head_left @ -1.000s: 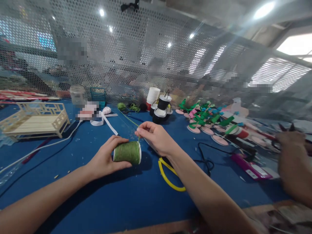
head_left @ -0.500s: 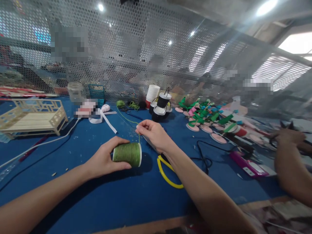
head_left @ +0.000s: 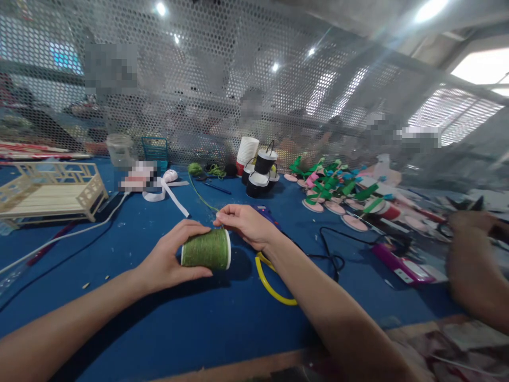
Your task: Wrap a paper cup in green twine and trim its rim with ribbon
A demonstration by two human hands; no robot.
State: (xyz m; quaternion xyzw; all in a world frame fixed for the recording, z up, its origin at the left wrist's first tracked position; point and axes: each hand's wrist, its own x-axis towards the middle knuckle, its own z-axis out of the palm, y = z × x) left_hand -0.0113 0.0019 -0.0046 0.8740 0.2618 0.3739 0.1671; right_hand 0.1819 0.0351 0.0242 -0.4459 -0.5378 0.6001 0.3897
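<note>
A cup [head_left: 204,250] wound all round with green yarn lies on its side in my left hand [head_left: 169,260], its white rim facing right. The fingers are on top and the thumb is beneath. Just above the rim, my right hand [head_left: 244,225] pinches a green yarn strand [head_left: 202,197] between thumb and fingertips. That strand runs back across the table to a green yarn ball [head_left: 195,169]. Beneath my right forearm shows a yellow loop [head_left: 268,289], partly hidden; its kind is unclear.
Black-wrapped cups [head_left: 258,180] with handles stand by a white cup stack [head_left: 247,151]. White ribbon [head_left: 175,199] and a small wooden bench model [head_left: 55,196] lie left. Green craft pieces on pink discs [head_left: 334,207], a purple power strip [head_left: 401,265] and another person's arm [head_left: 471,254] are right.
My right hand has moved slightly left and down with the yarn, closer to the cup. My left hand still holds the cup, and the whole view has shifted a little.
</note>
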